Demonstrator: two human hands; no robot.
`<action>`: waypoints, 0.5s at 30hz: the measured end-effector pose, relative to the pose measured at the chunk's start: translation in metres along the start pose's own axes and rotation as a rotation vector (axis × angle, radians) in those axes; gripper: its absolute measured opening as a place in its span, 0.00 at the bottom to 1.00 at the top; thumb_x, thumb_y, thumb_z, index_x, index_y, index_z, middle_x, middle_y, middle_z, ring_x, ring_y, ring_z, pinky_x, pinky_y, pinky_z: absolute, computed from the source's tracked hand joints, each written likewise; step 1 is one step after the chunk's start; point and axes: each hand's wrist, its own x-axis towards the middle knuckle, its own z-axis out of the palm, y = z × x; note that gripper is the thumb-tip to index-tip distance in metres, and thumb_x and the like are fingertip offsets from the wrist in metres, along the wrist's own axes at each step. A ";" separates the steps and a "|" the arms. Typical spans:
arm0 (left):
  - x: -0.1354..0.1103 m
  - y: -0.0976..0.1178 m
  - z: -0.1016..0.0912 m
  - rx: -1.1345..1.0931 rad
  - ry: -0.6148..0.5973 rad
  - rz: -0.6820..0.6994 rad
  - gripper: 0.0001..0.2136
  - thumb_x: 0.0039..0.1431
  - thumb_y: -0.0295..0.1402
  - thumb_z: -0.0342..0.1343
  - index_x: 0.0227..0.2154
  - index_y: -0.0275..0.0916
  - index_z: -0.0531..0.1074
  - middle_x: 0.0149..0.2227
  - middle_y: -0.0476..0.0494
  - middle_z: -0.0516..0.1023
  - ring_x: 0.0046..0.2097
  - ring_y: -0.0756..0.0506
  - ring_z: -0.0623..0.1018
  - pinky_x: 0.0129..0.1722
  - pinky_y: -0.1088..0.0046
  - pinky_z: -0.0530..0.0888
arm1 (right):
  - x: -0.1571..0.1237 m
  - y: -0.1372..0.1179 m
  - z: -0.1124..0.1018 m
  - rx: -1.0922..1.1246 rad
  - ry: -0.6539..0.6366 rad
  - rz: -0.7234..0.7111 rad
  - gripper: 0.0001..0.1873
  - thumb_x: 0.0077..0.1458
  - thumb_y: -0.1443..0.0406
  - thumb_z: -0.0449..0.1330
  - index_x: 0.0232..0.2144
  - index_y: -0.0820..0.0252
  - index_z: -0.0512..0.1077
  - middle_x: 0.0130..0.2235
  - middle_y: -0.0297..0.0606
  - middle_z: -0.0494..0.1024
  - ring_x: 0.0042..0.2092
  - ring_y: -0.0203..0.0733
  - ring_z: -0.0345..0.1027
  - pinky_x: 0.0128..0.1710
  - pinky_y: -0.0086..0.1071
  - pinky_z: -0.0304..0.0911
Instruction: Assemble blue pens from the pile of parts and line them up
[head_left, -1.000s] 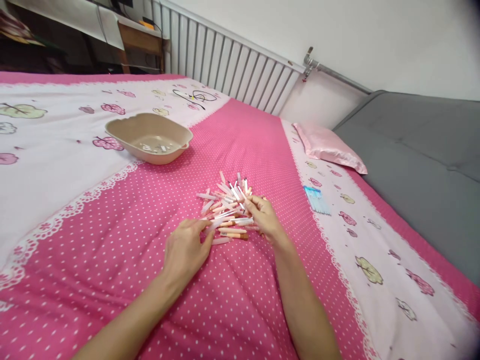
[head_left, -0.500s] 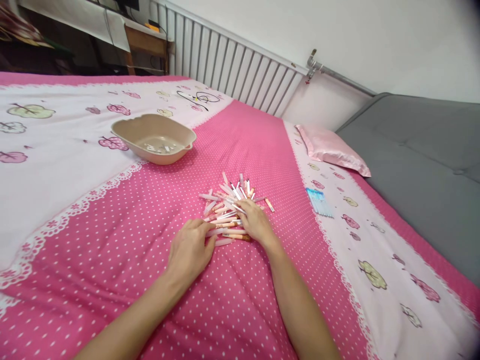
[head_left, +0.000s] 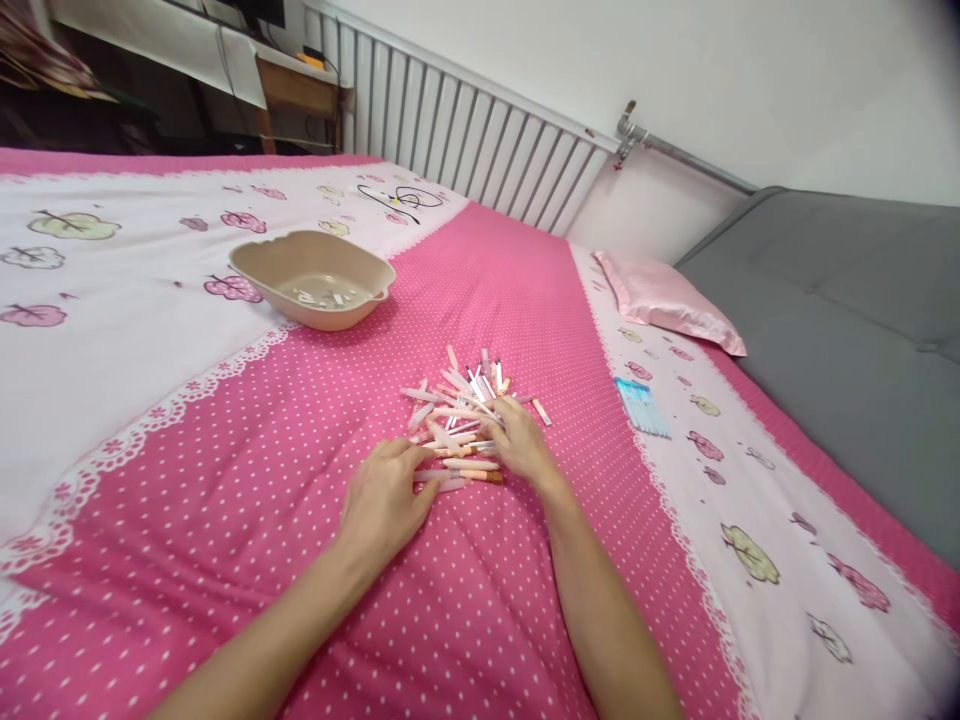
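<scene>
A loose pile of pink, white and orange pens (head_left: 461, 405) lies on the pink dotted bedspread (head_left: 315, 480). My left hand (head_left: 384, 500) rests palm down at the pile's near left edge, fingers curled onto a few pens. My right hand (head_left: 520, 440) sits on the pile's right side, its fingers bent over pens; whether it grips one is hidden. A single pen (head_left: 540, 411) lies just right of the pile. A beige bowl (head_left: 313, 279) with a few small items inside stands at the far left.
A bundle of blue pens (head_left: 641, 407) lies on the right floral strip. A pink pillow (head_left: 667, 299) leans near a grey sofa (head_left: 847, 330). A white radiator (head_left: 480, 150) runs along the wall, and a black cable (head_left: 401, 198) lies on the far bedspread.
Both hands have shifted slightly within the pile, the right one drawing back toward me. One pen now lies apart at the pile's right.
</scene>
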 end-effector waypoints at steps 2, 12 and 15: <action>0.000 0.000 0.001 -0.018 0.012 0.001 0.11 0.53 0.35 0.53 0.37 0.38 0.74 0.37 0.41 0.75 0.41 0.41 0.73 0.39 0.67 0.69 | 0.001 0.000 -0.005 0.065 0.080 -0.006 0.11 0.58 0.65 0.49 0.37 0.61 0.70 0.38 0.40 0.73 0.40 0.42 0.66 0.40 0.31 0.59; 0.002 -0.002 0.001 0.034 0.395 0.082 0.24 0.54 0.35 0.54 0.53 0.34 0.61 0.49 0.36 0.69 0.49 0.39 0.69 0.46 0.62 0.68 | -0.010 -0.033 -0.025 0.304 -0.149 -0.142 0.11 0.56 0.63 0.54 0.38 0.60 0.72 0.34 0.36 0.75 0.33 0.36 0.67 0.32 0.28 0.59; 0.001 -0.004 0.003 -0.022 0.319 0.252 0.13 0.58 0.33 0.50 0.45 0.37 0.69 0.42 0.42 0.75 0.44 0.43 0.72 0.44 0.66 0.69 | -0.013 -0.049 -0.028 0.340 -0.192 -0.179 0.10 0.56 0.63 0.54 0.37 0.60 0.73 0.34 0.36 0.75 0.34 0.36 0.67 0.34 0.28 0.59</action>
